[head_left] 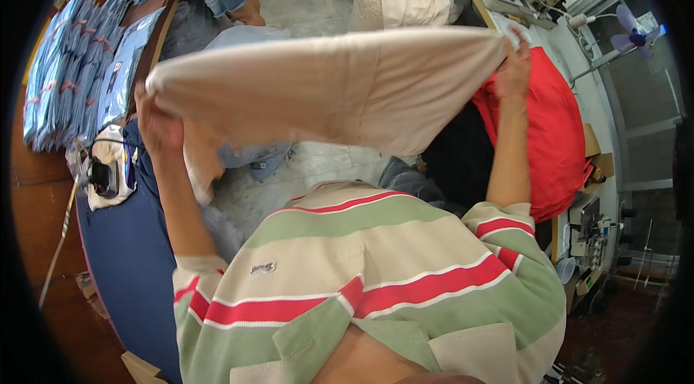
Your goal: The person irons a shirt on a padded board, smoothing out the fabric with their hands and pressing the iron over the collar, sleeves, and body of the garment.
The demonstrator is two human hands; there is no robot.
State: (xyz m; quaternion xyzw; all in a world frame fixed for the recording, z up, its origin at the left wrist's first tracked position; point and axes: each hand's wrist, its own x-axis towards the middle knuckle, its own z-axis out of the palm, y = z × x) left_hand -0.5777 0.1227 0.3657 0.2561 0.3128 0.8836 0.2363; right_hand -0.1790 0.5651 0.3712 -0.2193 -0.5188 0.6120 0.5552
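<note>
Stretching a cream cloth (332, 88) taut, both hands grip its ends. Left hand (157, 124) clenches one end above the blue worktop (137, 261); right hand (513, 70) clenches the other near red fabric (557, 131).

A steam iron (101, 176) rests beside stacked blue packets (65, 73) and red fabric (553, 131).
</note>
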